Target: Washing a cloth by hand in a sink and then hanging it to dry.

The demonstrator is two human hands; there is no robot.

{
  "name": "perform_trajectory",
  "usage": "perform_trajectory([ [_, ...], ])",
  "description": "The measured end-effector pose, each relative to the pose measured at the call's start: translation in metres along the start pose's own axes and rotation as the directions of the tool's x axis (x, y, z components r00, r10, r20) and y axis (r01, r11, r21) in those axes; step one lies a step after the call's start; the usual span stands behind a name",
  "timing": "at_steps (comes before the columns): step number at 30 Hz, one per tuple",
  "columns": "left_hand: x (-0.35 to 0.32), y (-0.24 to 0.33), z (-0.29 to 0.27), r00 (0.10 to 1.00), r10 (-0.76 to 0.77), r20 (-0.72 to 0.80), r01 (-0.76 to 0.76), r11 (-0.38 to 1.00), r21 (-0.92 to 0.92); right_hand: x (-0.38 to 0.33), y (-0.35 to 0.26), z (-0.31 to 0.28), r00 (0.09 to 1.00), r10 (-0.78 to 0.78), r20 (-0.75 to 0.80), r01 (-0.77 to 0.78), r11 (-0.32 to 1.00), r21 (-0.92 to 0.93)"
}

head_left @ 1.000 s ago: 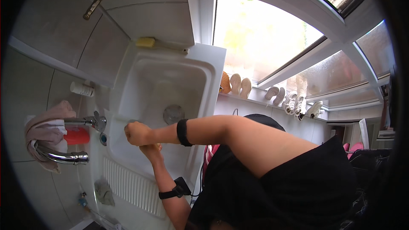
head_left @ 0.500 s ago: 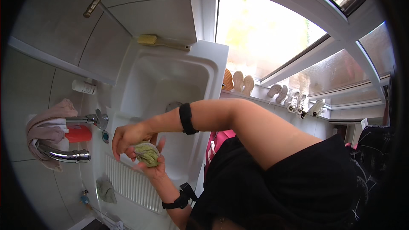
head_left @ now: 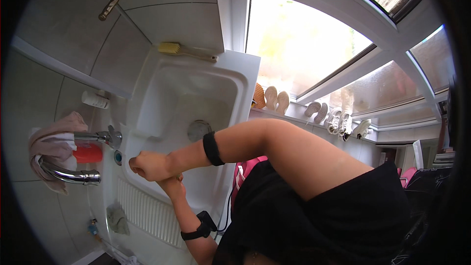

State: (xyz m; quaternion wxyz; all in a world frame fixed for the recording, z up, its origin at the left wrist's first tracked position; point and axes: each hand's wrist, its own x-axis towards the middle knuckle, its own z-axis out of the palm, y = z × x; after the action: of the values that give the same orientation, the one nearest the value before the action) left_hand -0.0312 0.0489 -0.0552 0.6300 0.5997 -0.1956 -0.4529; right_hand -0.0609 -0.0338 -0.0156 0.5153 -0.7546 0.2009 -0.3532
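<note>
My right hand (head_left: 152,165) is curled into a fist over the white sink, its arm crossing from the right with a black band on the forearm. Just below its wrist is my left hand (head_left: 172,185), mostly covered by the right one. The two hands press together. A crumpled green cloth, seen in them half a second ago, is now hidden within the closed hands. Beneath them lie the sink basin (head_left: 162,98) and its ribbed washboard (head_left: 147,211). The metal drain (head_left: 199,130) shows in the basin.
Left of my hands, a chrome tap (head_left: 78,176) carries a pale pink towel (head_left: 51,142), beside a red object (head_left: 88,153). A white bottle (head_left: 95,99), a yellow-bristled brush (head_left: 186,54) and a grey-green cloth (head_left: 117,219) rest around the sink. Several shoes (head_left: 277,99) line the window ledge.
My right hand has turned and closed over the left. The green cloth has gone out of sight between them, and the drain has come into fuller view.
</note>
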Motion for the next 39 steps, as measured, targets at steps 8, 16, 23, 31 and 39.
perform_trajectory([
  [8,0.015,-0.016,0.001,1.0,0.004,-0.027,0.001,0.987,0.158,-0.005,0.025,0.0,0.995,0.08,-0.059,-0.088,0.984,-0.153],
  [16,0.036,-0.042,-0.007,0.982,0.185,-0.049,-0.154,0.916,0.37,-0.006,0.031,-0.001,0.976,0.195,-0.097,-0.208,0.965,-0.157],
  [23,0.045,-0.055,-0.012,0.992,0.115,-0.058,-0.113,0.993,0.042,-0.005,0.042,0.006,0.966,0.227,-0.12,-0.249,0.943,-0.219],
  [31,0.023,-0.014,-0.012,0.933,-0.292,0.212,0.277,0.956,0.096,-0.002,0.038,-0.025,0.833,0.429,0.349,-0.546,0.738,0.396],
  [39,0.012,0.003,-0.012,0.676,-0.262,0.689,0.636,0.679,-0.365,0.0,-0.015,-0.058,0.8,0.069,0.596,-0.513,0.595,0.619],
])
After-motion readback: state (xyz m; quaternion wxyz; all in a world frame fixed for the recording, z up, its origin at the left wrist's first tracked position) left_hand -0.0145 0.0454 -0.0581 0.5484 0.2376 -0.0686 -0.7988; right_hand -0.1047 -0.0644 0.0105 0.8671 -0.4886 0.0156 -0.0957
